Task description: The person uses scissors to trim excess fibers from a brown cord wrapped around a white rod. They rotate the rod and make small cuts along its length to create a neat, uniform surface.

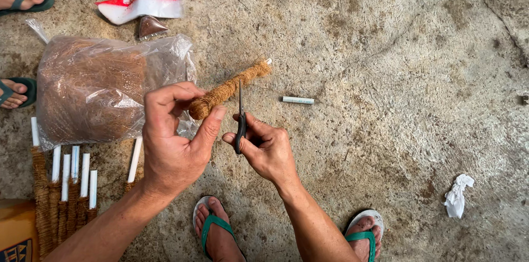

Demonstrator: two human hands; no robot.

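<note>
Coir-wrapped stick (228, 90) sits gripped in our left hand (175, 141), just right of the clear bag of brown fibre (93, 88); our right hand (267, 149) closes on black scissors (241, 121), blades touching the stick.

1. Both forearms are seen bare; no sleeves, watch or rings are worn on the left hand (171, 146) or the right hand (267, 149).
2. White-soled flip-flops with green straps are worn on the left foot (216, 233) and the right foot (363, 237).
</note>
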